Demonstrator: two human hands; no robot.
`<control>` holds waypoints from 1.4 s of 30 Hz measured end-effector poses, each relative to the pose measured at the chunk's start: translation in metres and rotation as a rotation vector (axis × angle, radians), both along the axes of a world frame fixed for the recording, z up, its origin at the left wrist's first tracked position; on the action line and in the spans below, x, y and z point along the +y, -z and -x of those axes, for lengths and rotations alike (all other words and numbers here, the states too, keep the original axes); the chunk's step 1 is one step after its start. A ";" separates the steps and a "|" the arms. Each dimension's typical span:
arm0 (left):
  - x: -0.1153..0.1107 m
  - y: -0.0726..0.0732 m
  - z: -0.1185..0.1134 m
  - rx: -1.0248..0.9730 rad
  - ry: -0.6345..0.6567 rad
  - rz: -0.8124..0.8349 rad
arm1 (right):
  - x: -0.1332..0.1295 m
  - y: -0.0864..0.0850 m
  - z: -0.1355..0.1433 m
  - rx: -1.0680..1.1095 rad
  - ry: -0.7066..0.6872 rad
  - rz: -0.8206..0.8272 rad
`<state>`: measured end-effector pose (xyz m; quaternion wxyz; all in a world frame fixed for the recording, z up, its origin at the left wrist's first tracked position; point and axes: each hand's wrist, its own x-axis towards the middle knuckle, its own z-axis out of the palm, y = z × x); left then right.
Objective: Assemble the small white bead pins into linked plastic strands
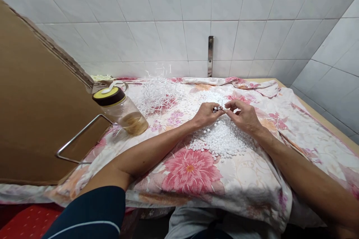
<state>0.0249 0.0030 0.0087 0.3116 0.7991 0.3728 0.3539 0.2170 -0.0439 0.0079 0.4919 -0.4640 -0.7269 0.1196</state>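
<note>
My left hand (208,115) is closed, its fingers pinching a small white plastic piece (215,109) with thin stems and round ends. My right hand (243,115) meets it from the right, thumb and forefinger pinched at the same spot, on a tiny white bit too small to make out fully. Below and around both hands spreads a heap of small round white plastic pieces (224,140). Further left and back lies a tangled pile of thin, branching white plastic sticks (160,97).
A floral cloth (190,171) covers the table. On the left a clear bottle (131,119) with a yellow and dark lid leans beside a large cardboard sheet (36,101) and a bent metal bar (81,134). A tiled wall (168,41) with a metal bracket (210,56) stands behind.
</note>
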 end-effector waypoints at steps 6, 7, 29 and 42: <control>-0.001 0.006 -0.003 0.027 0.013 -0.053 | 0.000 0.002 0.001 -0.016 -0.024 0.007; -0.002 0.005 -0.003 0.032 0.006 -0.054 | 0.000 0.002 0.001 -0.024 -0.027 0.002; 0.012 -0.003 0.007 0.077 -0.160 -0.061 | -0.021 -0.007 0.026 0.095 -0.217 0.172; 0.022 -0.005 0.007 -0.483 -0.094 0.607 | 0.005 0.005 0.001 0.119 0.020 0.144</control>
